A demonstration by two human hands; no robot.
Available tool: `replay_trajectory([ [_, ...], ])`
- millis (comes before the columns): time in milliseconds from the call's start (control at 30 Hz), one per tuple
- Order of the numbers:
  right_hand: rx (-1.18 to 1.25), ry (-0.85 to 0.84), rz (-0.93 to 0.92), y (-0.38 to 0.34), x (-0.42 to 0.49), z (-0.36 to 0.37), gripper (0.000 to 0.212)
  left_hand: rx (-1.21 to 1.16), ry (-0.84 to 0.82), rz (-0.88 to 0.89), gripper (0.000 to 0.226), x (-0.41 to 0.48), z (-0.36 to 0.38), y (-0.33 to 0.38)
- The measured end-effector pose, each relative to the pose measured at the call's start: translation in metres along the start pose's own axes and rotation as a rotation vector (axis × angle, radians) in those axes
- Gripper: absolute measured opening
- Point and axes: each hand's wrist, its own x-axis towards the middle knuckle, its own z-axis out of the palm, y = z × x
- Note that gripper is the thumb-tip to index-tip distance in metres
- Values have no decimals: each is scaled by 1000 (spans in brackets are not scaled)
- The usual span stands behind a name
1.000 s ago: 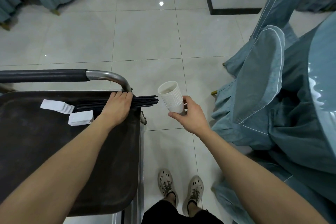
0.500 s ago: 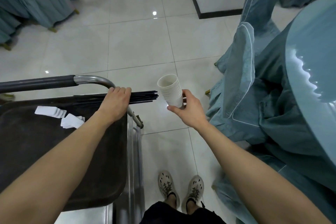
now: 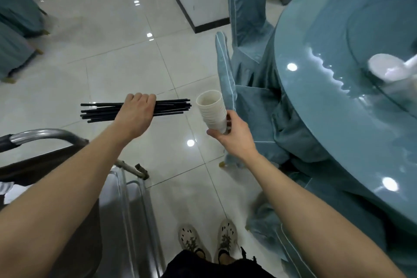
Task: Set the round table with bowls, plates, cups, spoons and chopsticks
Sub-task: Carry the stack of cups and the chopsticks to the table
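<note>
- round table (image 3: 327,108): glossy teal top fills the right side of the view; it lies to the right of both hands, apart from each
- covered chair (image 3: 225,79): teal cover; stands between the table edge and the right hand; its back edge is just beside the cup stack
- service cart (image 3: 126,210): steel frame at lower left, curved handle under the left forearm; the left hand is forward of it, over the tiled floor
- left hand (image 3: 137,117): palm down; fingers curled tight round the middle of the chopsticks
- chopsticks (image 3: 101,111): black bundle, roughly level in the air; ends project on both sides of the fist; right-hand tips near the cup rim, not touching
- right hand (image 3: 237,140): fingers and thumb wrapped round the base of the cup stack
- cup stack (image 3: 213,110): white nested cups, tilted, mouth up and to the left; held over the floor
- bowl (image 3: 381,69): white, blurred, on the table at far right, a spoon (image 3: 411,61) leaning in it; well apart from both hands
</note>
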Motion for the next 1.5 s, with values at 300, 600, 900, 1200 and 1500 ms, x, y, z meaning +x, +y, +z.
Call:
replay_trajectory([
  [300,18,265,101,57,7,-112,70,0,118,223,14,135,-53,99],
  [600,54,468,276,102,38,-174,73,-74,302,507,15,287,-104,192],
  [900,80,687,398,119,76,-226,70,-92,265,689,14,406,-134,276],
  [1200,112,822,481,153,77,-279,68,-91,191,761,15,463,-123,353],
  [1500,161,829,503,202,96,-351,62,-59,128,748,10,505,-130,442],
])
